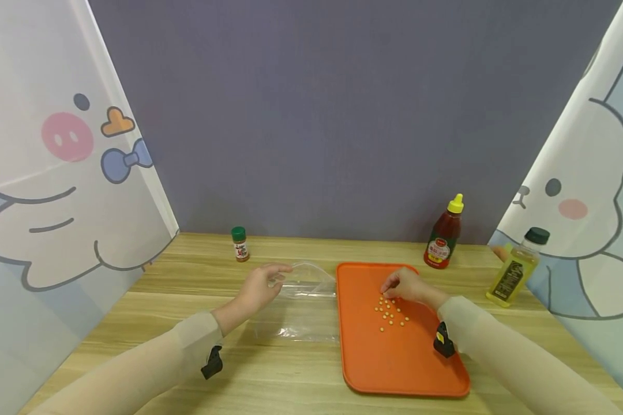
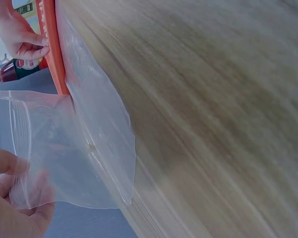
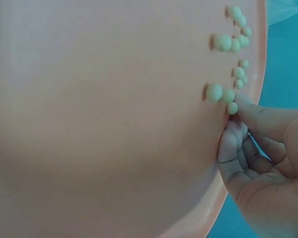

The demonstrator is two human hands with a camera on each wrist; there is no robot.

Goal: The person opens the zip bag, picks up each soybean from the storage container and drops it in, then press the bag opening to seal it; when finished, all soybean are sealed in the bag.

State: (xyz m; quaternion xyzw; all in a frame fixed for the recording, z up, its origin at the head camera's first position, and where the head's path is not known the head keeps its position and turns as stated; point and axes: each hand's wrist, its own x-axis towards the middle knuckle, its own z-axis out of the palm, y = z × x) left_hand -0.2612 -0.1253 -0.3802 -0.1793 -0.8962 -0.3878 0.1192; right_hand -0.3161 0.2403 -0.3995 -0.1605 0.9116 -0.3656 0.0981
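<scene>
My left hand (image 1: 259,285) holds the zip edge of a clear zip-lock bag (image 2: 54,144), lifting its upper side. The bag's lower side lies on the table, beside the tray. One small yellowish speck (image 2: 91,147) shows against the bag. My right hand (image 3: 263,153) is over the orange tray (image 1: 394,363), thumb and fingertips pinching at a round pale-yellow bean (image 3: 232,108) at the end of the group. Several more loose beans (image 1: 387,314) are scattered on the tray next to those fingertips.
Behind the tray stands a red sauce bottle (image 1: 443,233) with a yellow cap. An oil bottle (image 1: 516,271) with a dark cap is at the right. A small green-capped spice jar (image 1: 240,244) stands at the back left. A grey partition (image 1: 301,115) closes off the back.
</scene>
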